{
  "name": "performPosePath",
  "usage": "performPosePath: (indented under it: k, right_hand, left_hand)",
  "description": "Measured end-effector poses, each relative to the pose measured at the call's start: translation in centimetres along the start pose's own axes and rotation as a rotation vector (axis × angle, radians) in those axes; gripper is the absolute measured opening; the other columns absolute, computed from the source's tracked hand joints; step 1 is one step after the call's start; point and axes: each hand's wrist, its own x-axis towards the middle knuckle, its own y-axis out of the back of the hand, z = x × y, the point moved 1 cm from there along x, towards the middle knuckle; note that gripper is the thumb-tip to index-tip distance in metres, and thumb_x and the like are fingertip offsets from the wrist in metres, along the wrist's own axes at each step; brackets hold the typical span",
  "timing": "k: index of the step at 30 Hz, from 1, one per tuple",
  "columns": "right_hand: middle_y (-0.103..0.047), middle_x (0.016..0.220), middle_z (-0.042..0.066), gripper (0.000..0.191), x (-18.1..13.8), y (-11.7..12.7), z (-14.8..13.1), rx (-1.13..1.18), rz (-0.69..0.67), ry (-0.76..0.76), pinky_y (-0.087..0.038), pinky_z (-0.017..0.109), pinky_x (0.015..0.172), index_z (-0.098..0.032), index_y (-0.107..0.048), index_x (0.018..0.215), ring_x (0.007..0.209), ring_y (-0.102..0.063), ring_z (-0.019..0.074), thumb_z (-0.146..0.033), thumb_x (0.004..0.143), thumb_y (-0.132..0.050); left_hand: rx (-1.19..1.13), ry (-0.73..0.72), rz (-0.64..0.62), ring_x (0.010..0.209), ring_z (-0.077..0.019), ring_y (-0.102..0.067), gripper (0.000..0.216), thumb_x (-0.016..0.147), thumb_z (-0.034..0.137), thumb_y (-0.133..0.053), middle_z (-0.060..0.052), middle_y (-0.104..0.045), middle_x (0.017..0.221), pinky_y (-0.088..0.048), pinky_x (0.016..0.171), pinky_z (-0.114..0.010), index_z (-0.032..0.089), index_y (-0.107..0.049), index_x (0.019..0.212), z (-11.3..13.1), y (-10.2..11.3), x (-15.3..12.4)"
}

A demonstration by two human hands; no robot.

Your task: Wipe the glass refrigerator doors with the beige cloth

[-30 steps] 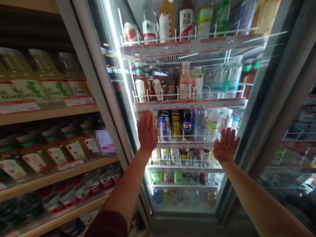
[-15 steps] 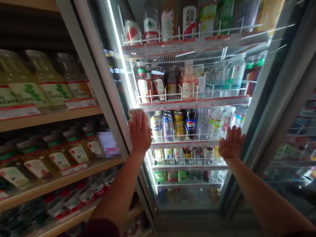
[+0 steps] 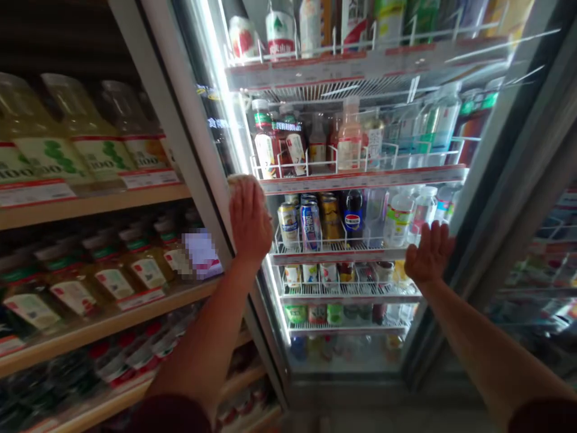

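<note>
My left hand (image 3: 250, 219) lies flat with its fingers close together against the left side of the glass cooler door (image 3: 351, 373). Under its fingers is a pale cloth (image 3: 242, 179), mostly covered, with only its edge showing above the fingertips. My right hand (image 3: 430, 252) rests palm forward on the right part of the glass, fingers stretched and thumb apart, with nothing in it. Behind the glass between my hands stand drink cans (image 3: 310, 225) and a dark cola bottle (image 3: 353, 213).
Wooden shelves (image 3: 180, 300) with rows of juice bottles (image 3: 148, 264) stand close on the left. A pixelated patch hides part of the lower row. Wire-fronted shelves (image 3: 360, 178) hold drinks inside the cooler. A metal door frame (image 3: 500, 180) and another cooler section are on the right.
My left hand and the cloth have slid a little left and up over the glass. My right hand stays at about the same place. The view has shifted slightly.
</note>
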Motion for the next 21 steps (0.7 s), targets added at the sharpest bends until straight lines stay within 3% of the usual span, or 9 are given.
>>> performPosePath:
  k: [2,4,6,8,11,14,16,19,21]
  right_hand:
    - [-0.042,0.163,0.021,0.069,0.0,-0.1,0.1,-0.001,-0.026,-0.021,-0.018,0.059,0.126,-0.012,-0.04,0.161,0.158,-0.028,0.0372,-0.04,0.098,-0.035]
    - [-0.042,0.163,0.022,0.071,0.0,-0.1,0.1,-0.007,-0.031,-0.013,-0.018,0.062,0.125,-0.01,-0.039,0.16,0.157,-0.027,0.0384,-0.04,0.097,-0.036]
    - [-0.042,0.162,0.023,0.073,0.0,-0.1,0.0,-0.015,-0.032,0.009,-0.018,0.064,0.124,-0.009,-0.035,0.162,0.157,-0.027,0.0392,-0.04,0.096,-0.038]
    - [-0.043,0.162,0.023,0.073,0.0,-0.1,0.0,-0.02,-0.016,0.032,-0.02,0.064,0.124,-0.011,-0.032,0.163,0.157,-0.028,0.0386,-0.04,0.096,-0.039]
    - [-0.045,0.161,0.023,0.071,0.1,-0.1,-0.2,-0.026,0.037,0.056,-0.022,0.062,0.124,-0.011,-0.033,0.163,0.156,-0.03,0.0381,-0.039,0.097,-0.038]
    - [-0.045,0.16,0.023,0.07,0.1,0.0,-0.3,-0.03,0.037,0.047,-0.021,0.062,0.124,-0.009,-0.037,0.161,0.157,-0.03,0.0382,-0.039,0.097,-0.036]
    - [-0.044,0.162,0.022,0.069,0.1,0.1,-0.4,-0.036,-0.003,0.032,-0.021,0.062,0.124,-0.009,-0.036,0.161,0.158,-0.028,0.0375,-0.038,0.098,-0.036]
    - [-0.043,0.163,0.022,0.069,0.2,0.4,-0.7,-0.056,0.008,0.05,-0.021,0.061,0.125,-0.01,-0.032,0.163,0.159,-0.025,0.0367,-0.037,0.1,-0.036]
    - [-0.043,0.163,0.022,0.069,0.3,0.5,-0.8,-0.068,0.049,0.077,-0.021,0.06,0.126,-0.011,-0.029,0.164,0.16,-0.025,0.0358,-0.037,0.1,-0.036]
  left_hand:
    - [-0.006,-0.013,-0.006,0.162,-0.0292,-0.004,0.069,0.109,0.015,-0.034,-0.005,-0.007,0.176,-0.011,0.135,-0.055,0.021,-0.005,0.171,0.4,-0.1,0.0]
    - [-0.03,-0.156,-0.054,0.162,-0.0254,-0.002,0.071,0.106,0.009,-0.036,-0.006,-0.015,0.175,-0.011,0.136,-0.05,0.019,-0.007,0.171,2.5,-0.3,-2.3]
    - [-0.065,-0.392,-0.135,0.161,-0.0165,-0.013,0.073,0.103,0.003,-0.036,-0.002,-0.031,0.17,-0.016,0.135,-0.038,0.022,-0.013,0.17,4.7,-0.3,-5.0]
    - [-0.08,-0.543,-0.196,0.156,-0.0094,-0.028,0.074,0.103,0.002,-0.037,0.003,-0.045,0.163,-0.02,0.133,-0.029,0.028,-0.018,0.169,5.3,-0.2,-6.0]
    - [-0.006,-0.42,-0.167,0.158,-0.016,-0.027,0.073,0.104,0.008,-0.042,-0.002,-0.045,0.163,-0.016,0.135,-0.039,0.026,-0.016,0.17,2.6,0.3,-3.1]
    - [0.054,-0.156,-0.014,0.161,-0.0286,-0.013,0.074,0.105,0.014,-0.041,-0.009,-0.024,0.172,-0.017,0.133,-0.055,0.023,-0.008,0.171,-0.6,0.4,0.6]
    - [0.034,-0.106,0.052,0.161,-0.0325,-0.007,0.074,0.104,0.013,-0.04,-0.012,-0.015,0.174,-0.018,0.132,-0.059,0.019,-0.007,0.171,-0.4,0.0,0.5]
    - [-0.031,-0.296,-0.039,0.161,-0.0303,-0.008,0.074,0.102,0.008,-0.041,-0.015,-0.02,0.172,-0.019,0.134,-0.052,0.012,-0.011,0.17,3.0,-0.5,-3.1]
    - [-0.059,-0.468,-0.115,0.158,-0.0167,-0.025,0.073,0.102,0.006,-0.041,-0.004,-0.039,0.167,-0.024,0.133,-0.034,0.025,-0.02,0.169,4.9,-0.7,-5.2]
